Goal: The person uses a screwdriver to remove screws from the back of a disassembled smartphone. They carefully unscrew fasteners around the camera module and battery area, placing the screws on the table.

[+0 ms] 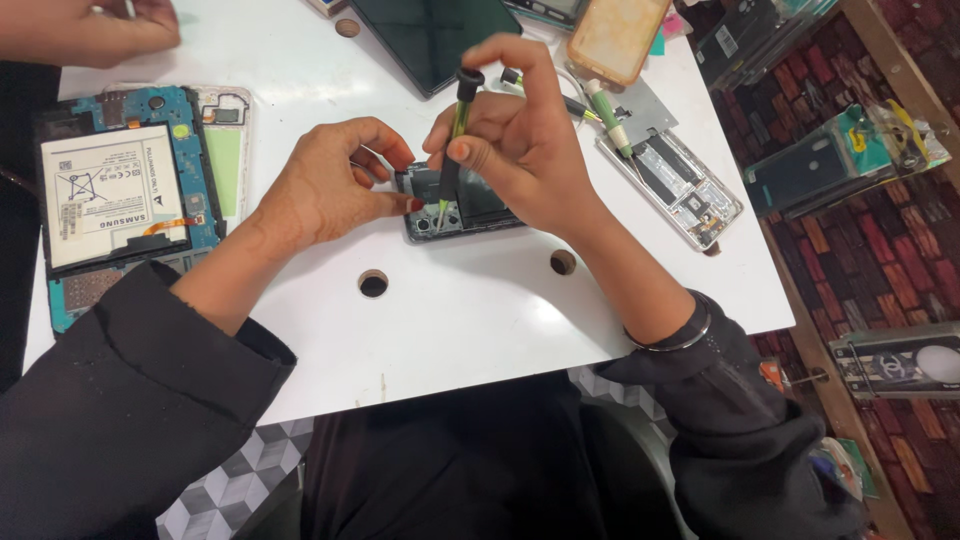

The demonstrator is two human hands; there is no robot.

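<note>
- Head view looks down on a white counter with round holes in it, where a person in black sleeves works on an opened phone.
- The phone lies flat near the middle of the counter, back cover off, its dark insides and camera end showing between the two hands.
- The left hand rests on the counter at the phone's left end, thumb and curled fingers pinching that edge to steady it.
- The right hand is closed round a small screwdriver with a green-and-black handle, forefinger pressing on the cap, the tool standing almost upright with its tip down inside the phone near the lower left corner.
- By my reading, the step in hand is turning a screw in the phone's inner frame; whether it goes in or comes out cannot be told.
- A fair next move calls for keeping the driver straight over the screw head, light downward pressure, and a firm left-hand hold so the phone does not twist.
- Nearby lie an opened tablet with a large white battery at the left, a second opened phone at the right, a dark tablet at the top, and another person's hand in the upper left corner.
</note>
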